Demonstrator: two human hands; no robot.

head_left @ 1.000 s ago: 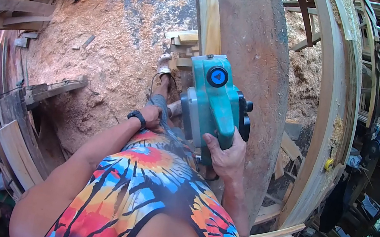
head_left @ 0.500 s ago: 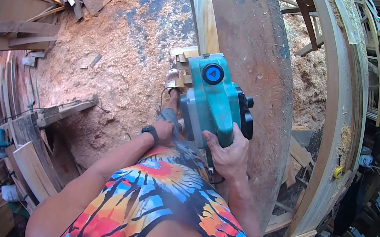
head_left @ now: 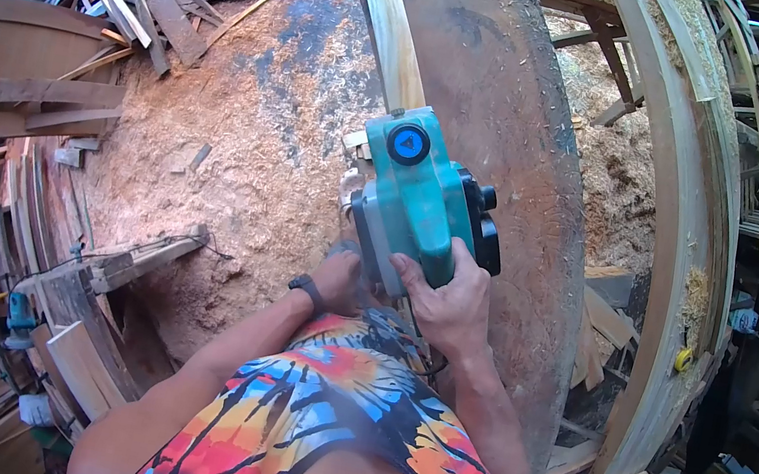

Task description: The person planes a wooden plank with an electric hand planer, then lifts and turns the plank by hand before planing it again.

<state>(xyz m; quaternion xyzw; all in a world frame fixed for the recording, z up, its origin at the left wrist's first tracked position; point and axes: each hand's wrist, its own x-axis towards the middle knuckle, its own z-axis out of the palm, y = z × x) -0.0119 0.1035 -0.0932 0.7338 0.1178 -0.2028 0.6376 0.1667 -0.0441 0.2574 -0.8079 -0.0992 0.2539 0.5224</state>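
A teal electric planer (head_left: 417, 183) with a blue-capped knob sits on a long pale wooden board (head_left: 387, 10), which runs away from me along the workbench. My right hand (head_left: 452, 301) is closed around the planer's rear handle, thumb on its left side. My left hand (head_left: 339, 279) is low beside the planer's left rear side, near my body. Its fingers are mostly hidden, so what they grip, if anything, does not show. Small wooden blocks (head_left: 356, 140) stick out at the bench edge left of the planer.
Wood shavings (head_left: 257, 124) cover the floor on the left, with scrap boards (head_left: 171, 7) piled behind. The brown workbench top (head_left: 515, 159) extends along the right of the planer. Further right stands a long timber beam (head_left: 669, 237) with a yellow tape measure (head_left: 683, 360) on it.
The planer and my right hand have shifted slightly left in view. My left hand has moved a little right and down, closer to the planer's rear. The view has turned slightly.
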